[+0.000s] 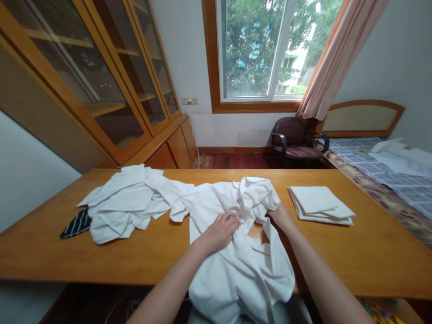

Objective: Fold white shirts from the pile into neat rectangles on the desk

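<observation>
A rumpled white shirt (pixel 216 265) is spread over the wooden table in front of me, its lower part hanging past the near edge. My left hand (pixel 222 231) rests on the middle of the shirt, fingers curled and closed on the fabric. At the shirt's right side, my right hand (pixel 278 215) grips a bunched part near the top; its fingertips are hidden in the cloth. Between the folds, a bit of tabletop shows through. The shirt's left sleeve touches a loose heap of white clothes (pixel 124 202).
A folded white garment (pixel 319 202) lies on the right of the table (pixel 337 265). A black striped cloth (pixel 77 223) pokes out from beneath the heap at left. Beyond the table are a glass-door cabinet (pixel 118 153), a brown armchair (pixel 292 135) and a bed (pixel 378 166).
</observation>
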`<action>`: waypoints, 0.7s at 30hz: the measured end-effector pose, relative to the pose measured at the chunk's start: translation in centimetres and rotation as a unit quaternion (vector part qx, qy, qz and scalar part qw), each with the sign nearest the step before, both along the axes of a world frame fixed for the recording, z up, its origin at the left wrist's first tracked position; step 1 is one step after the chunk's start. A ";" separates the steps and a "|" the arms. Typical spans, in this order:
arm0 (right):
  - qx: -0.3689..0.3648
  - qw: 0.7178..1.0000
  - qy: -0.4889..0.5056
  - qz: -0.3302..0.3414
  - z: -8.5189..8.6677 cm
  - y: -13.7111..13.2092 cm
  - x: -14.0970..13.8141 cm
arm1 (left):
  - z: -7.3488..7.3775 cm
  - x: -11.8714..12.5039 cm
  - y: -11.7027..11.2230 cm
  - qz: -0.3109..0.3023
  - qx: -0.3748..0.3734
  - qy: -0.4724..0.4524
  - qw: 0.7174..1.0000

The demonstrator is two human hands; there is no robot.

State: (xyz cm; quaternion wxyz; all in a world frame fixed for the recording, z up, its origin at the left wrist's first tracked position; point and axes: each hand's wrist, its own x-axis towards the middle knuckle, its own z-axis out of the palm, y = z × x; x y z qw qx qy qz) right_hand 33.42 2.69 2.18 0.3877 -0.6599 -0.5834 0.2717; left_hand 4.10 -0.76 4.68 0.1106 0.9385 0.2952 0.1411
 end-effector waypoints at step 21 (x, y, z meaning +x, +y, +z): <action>0.244 0.921 0.231 -0.198 7.0 1.8 7.7 | -0.9 -2.5 1.4 0.057 -0.018 -0.153 0.986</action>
